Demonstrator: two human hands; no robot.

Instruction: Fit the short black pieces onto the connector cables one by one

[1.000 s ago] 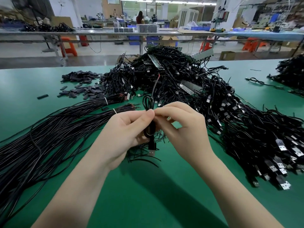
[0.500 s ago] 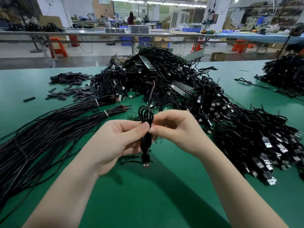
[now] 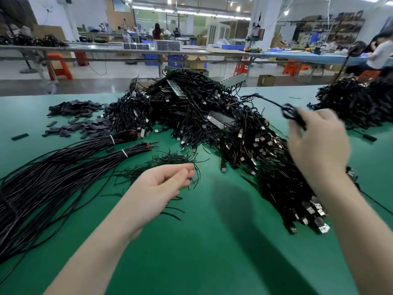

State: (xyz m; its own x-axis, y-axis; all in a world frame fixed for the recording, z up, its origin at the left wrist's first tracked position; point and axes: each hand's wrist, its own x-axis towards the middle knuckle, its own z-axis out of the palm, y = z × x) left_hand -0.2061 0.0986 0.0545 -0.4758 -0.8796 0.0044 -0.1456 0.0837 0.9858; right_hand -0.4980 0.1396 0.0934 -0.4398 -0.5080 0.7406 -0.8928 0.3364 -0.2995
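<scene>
- Cables dominate the green table (image 3: 212, 262); a big tangled heap of connector cables (image 3: 212, 124) fills the middle, its metal plug ends spilling toward the near right; a second dark heap (image 3: 361, 103) lies at the far right edge.
- Right hand (image 3: 319, 145) is raised over the right side of the big heap, blurred; its fingers curl round one coiled cable (image 3: 289, 111), whose loose end trails off to the left; whether a black piece is already on that cable cannot be told through the blur.
- Left hand (image 3: 163, 188) hovers low over the table with the fingers loosely bent, holding nothing; just beyond its fingertips lies a scatter of thin black offcuts (image 3: 165, 162).
- Short black pieces (image 3: 74, 118) lie in a loose pile at the far left, well apart from both hands; one stray piece (image 3: 20, 136) sits alone further left.
- Two tied bundles of long black wires (image 3: 63, 167) fan out across the near left.
- Progress, as a judgement: the far-right heap may be the done stock, though nothing proves it; the middle heap and the pile of pieces are both large, so most of the work looks left; the next round calls for a fresh piece and a fresh cable.
</scene>
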